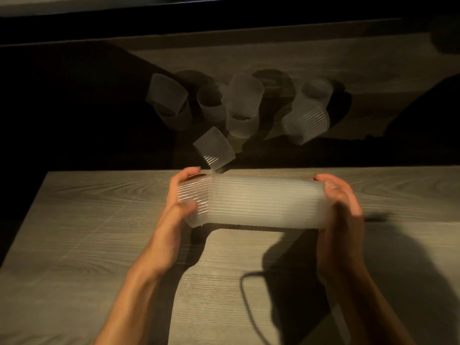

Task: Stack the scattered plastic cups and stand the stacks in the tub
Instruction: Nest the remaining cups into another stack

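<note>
Warm light is falling on the near part of a grey wood-grain table (82, 220), w/ a wide shadow (74, 120) lying across the mid; far side is showing dimly, bg beyond is reading black.

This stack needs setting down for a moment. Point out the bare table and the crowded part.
Bare wood lies on the table left of the left hand, out to its left edge, and right of the right hand. The near side is bare too, apart from a dark cord-like line. Crowded: the loose cups lying just beyond the stack.
</note>
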{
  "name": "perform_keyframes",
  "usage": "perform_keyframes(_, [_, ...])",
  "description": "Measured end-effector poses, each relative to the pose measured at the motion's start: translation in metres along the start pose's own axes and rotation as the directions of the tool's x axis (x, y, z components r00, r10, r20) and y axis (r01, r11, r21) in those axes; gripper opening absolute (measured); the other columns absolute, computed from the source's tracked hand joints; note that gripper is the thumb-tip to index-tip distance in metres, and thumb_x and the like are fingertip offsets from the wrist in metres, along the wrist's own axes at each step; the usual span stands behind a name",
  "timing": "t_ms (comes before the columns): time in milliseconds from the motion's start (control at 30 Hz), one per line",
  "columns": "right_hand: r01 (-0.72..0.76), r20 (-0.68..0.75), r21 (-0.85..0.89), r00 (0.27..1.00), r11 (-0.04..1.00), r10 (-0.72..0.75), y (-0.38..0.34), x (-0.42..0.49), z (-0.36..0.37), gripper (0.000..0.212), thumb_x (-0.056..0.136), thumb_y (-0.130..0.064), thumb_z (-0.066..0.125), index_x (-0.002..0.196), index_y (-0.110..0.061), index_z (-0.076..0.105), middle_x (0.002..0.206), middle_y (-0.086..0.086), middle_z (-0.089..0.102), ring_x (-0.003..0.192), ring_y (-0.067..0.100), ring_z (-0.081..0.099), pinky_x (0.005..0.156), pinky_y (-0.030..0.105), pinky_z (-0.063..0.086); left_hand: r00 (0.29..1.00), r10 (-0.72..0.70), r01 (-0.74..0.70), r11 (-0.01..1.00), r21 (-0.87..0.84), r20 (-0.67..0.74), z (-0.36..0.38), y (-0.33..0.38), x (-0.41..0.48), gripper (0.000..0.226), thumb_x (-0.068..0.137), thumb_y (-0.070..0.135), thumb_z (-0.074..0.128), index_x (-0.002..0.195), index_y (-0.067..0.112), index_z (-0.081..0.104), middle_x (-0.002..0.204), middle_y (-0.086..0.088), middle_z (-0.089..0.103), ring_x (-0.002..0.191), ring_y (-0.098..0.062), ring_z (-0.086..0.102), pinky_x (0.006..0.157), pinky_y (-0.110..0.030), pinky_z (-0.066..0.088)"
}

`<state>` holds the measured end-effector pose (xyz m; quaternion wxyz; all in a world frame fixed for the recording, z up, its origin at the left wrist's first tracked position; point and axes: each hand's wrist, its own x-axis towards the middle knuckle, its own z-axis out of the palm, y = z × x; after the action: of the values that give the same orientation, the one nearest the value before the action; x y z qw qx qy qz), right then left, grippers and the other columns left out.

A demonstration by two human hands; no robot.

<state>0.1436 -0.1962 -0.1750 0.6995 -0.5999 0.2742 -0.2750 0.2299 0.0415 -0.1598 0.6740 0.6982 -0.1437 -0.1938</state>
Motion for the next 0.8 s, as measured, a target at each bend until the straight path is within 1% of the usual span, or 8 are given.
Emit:
perform_keyframes(67, [-0.001,-0.014,-0.003,1.000,1.000,0.001,0.000,0.002,-0.001,0.024,0.101,-0.027,0.045,0.099,-0.031,0.069,0.091,-0.023,0.069,0.082,-0.007,0.062,0.067,0.011,0.048,0.997,0.021,-0.028,0.995,-0.095,-0.074,0.016,0.002,0.003,0.070,0.069,0.060,0.072,0.124,0.022,0.053,0.113,0.007,0.066,0.100,-0.011,0.063,0.076,-0.028,0.054])
perform_keyframes(133, [-0.001,-0.005,0.000,1.000,1.000,0.001,0.000,0.003,-0.003,0.026,0.096,-0.033,0.045,0.096,-0.039,0.071,0.093,-0.019,0.069,0.085,-0.002,0.063,0.070,0.014,0.050,0.990,0.047,-0.064,0.990,-0.127,-0.131,0.021,0.006,0.005,0.052,0.073,0.049,0.064,0.115,0.019,0.057,0.112,0.006,0.067,0.102,-0.013,0.062,0.080,-0.035,0.052])
perform_keyframes(267, [0.017,0.021,-0.049,1.000,0.999,-0.016,-0.004,0.000,-0.005,0.024,0.103,-0.020,0.045,0.098,-0.025,0.068,0.089,-0.019,0.069,0.080,-0.006,0.061,0.065,0.007,0.046,0.993,0.090,-0.086,0.995,0.055,-0.079,0.015,0.002,0.009,0.046,0.075,0.035,0.046,0.115,0.015,0.058,0.128,-0.006,0.061,0.123,-0.025,0.055,0.100,-0.053,0.042])
perform_keyframes(433, [0.041,-0.010,-0.071,0.999,0.997,-0.042,-0.005,-0.001,-0.002,0.025,0.096,-0.027,0.044,0.101,-0.019,0.067,0.090,-0.021,0.069,0.083,-0.008,0.060,0.069,0.006,0.044,0.983,0.037,-0.048,0.997,-0.056,-0.178,0.046,0.006,0.011,0.075,0.081,0.065,0.055,0.136,0.015,0.053,0.134,-0.006,0.061,0.128,-0.020,0.055,0.105,-0.036,0.040])
perform_keyframes(533, [0.038,-0.028,-0.094,0.999,0.995,-0.040,-0.004,0.002,-0.003,0.027,0.094,-0.030,0.043,0.099,-0.023,0.069,0.096,-0.019,0.070,0.091,-0.003,0.060,0.077,0.010,0.043,0.979,0.055,-0.064,0.997,-0.039,-0.197,0.057,0.007,0.012,0.070,0.087,0.064,0.043,0.135,0.014,0.056,0.133,-0.003,0.062,0.127,-0.020,0.055,0.105,-0.038,0.040])
perform_keyframes(633, [0.002,-0.053,-0.079,0.999,0.997,-0.006,-0.003,0.003,-0.010,0.029,0.090,-0.042,0.046,0.096,-0.030,0.072,0.101,-0.011,0.071,0.097,0.007,0.062,0.083,0.021,0.045,0.965,0.133,-0.145,0.989,-0.037,-0.228,0.055,0.010,0.019,0.073,0.091,0.071,0.042,0.133,0.013,0.056,0.132,-0.004,0.064,0.127,-0.020,0.056,0.105,-0.030,0.042])
perform_keyframes(733, [-0.052,-0.142,-0.029,0.989,0.998,0.047,-0.007,0.006,-0.014,0.022,0.094,-0.034,0.050,0.094,-0.032,0.073,0.101,-0.013,0.070,0.097,0.003,0.062,0.085,0.023,0.044,0.870,0.208,-0.178,0.978,0.109,-0.447,0.049,0.014,0.036,0.024,0.100,0.031,0.056,0.121,0.021,0.060,0.119,0.010,0.066,0.116,-0.007,0.060,0.101,-0.035,0.050])
perform_keyframes(800, [-0.068,-0.194,-0.001,0.979,0.998,0.066,-0.010,0.011,-0.014,0.023,0.100,-0.021,0.048,0.098,-0.025,0.070,0.098,-0.015,0.069,0.089,-0.008,0.061,0.081,0.014,0.044,0.799,0.261,-0.097,0.945,0.312,-0.542,0.043,0.014,0.052,0.033,0.094,0.015,0.066,0.125,0.022,0.055,0.124,0.006,0.058,0.114,-0.005,0.057,0.100,-0.033,0.052])
